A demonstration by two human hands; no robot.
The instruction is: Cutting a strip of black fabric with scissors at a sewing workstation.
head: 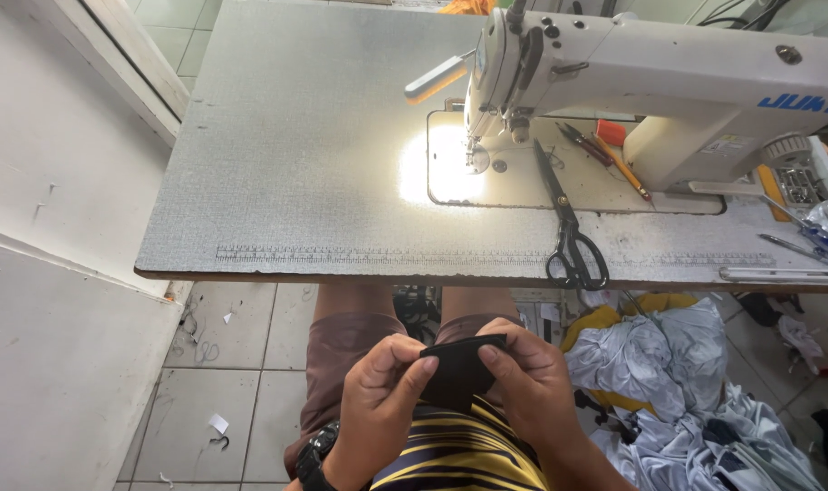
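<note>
Seated person at a sewing station, seen from above. Both hands meet over the lap, below the near edge of the worktop (278, 182). The left hand (382, 386) and the right hand (528, 377) share one small piece of black cloth (458, 368). The left grip is a narrow pinch, thumb and forefinger closed on the cloth's left edge. The right grip is likewise narrow, its thumb pressed on the right edge and its fingers curled behind. The cloth is folded, its upper edge running nearly level between the two grips and its lower part hanging toward a striped yellow and dark shirt (459, 455).

A black wristwatch (316, 452) sits on the wrist just below the left grip. Past the grips, well apart on the worktop, lie black-handled scissors (567, 227), with their handles toward the person. Farther off stands a white sewing machine (650, 73), its lamp lighting the needle plate (459, 168). A pencil (625, 168) and small snips (585, 144) rest behind the scissors' blades. To the right of the right grip, on the floor, lies a heap of pale grey and yellow cloth (659, 364). To the left of the left grip, thread scraps dot the tiled floor (214, 400).
</note>
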